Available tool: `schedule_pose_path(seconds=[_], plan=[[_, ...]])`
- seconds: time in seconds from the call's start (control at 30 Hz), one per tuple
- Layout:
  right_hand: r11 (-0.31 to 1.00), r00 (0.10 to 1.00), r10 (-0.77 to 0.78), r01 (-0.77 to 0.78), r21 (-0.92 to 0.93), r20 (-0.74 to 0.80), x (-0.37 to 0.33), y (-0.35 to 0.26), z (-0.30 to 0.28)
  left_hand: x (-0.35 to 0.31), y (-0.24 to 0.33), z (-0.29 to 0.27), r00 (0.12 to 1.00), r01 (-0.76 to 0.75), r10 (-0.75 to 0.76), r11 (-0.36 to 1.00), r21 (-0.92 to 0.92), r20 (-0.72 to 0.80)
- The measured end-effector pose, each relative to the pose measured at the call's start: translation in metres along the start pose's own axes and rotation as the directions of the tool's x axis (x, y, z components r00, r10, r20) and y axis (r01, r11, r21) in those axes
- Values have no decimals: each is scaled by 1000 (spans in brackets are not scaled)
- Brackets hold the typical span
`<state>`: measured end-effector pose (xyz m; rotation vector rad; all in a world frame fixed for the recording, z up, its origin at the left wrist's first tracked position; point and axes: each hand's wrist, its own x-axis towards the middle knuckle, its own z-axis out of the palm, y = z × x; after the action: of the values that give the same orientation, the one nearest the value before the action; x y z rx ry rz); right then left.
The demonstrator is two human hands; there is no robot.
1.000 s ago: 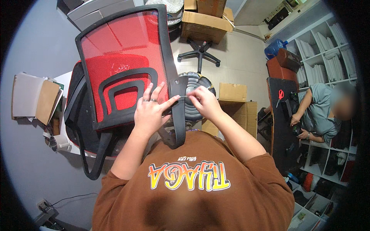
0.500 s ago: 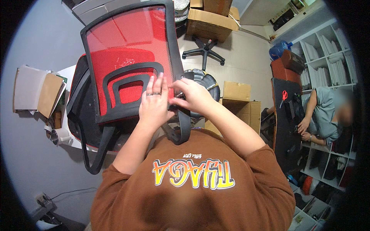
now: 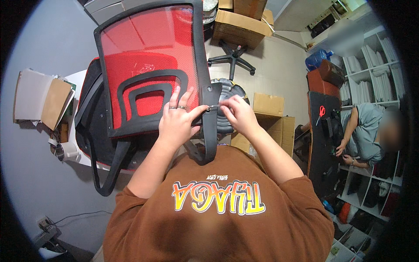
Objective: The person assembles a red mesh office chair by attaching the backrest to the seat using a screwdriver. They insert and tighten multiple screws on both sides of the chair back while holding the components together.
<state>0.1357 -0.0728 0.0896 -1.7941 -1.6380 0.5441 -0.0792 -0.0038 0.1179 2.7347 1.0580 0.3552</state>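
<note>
A chair backrest [image 3: 146, 43] of red mesh in a black frame stands in front of me, tilted over the black seat [image 3: 94, 131]. A curved black armrest [image 3: 211, 139] joins its right side, with a round bolt [image 3: 209, 88] near the top. My left hand [image 3: 176, 118] lies on the lower backrest, fingers spread; its thumb reaches to the armrest, at one end of a small metal hex key [image 3: 213, 106]. My right hand [image 3: 240, 115] pinches the other end. A second armrest [image 3: 107, 174] hangs at the left.
Behind the chair are a wheeled chair base [image 3: 232, 56] and cardboard boxes [image 3: 238, 26]. A black round cushioned seat [image 3: 229, 94] is beyond my right hand. At the right a co-worker [image 3: 366, 135] sits at a dark table [image 3: 321, 144] with red scissors [image 3: 321, 111]. A metal mug [image 3: 65, 152] stands left.
My right hand has drawn back to the right from the armrest, and the hex key now shows between my hands. The bolt has come into view. My left thumb has stretched toward the armrest.
</note>
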Motion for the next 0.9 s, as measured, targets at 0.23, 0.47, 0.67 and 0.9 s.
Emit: schedule_pose_path(seconds=[0.23, 0.47, 0.67, 0.9], plan=[[967, 960, -244, 252, -45, 136, -3, -11, -2, 9, 5, -7, 994, 17, -21, 999, 34, 106], [947, 947, -321, 321, -27, 7, 39, -32, 30, 8, -2, 16, 992, 12, -4, 998, 56, -126], [959, 939, -257, 219, 179, 228, 76, -9, 37, 7, 1, 15, 992, 20, -6, 994, 108, -128], [987, 996, -69, 78, 140, -64, 45, 10, 38, 6, 2, 11, 997, 30, -22, 994, 102, -79]])
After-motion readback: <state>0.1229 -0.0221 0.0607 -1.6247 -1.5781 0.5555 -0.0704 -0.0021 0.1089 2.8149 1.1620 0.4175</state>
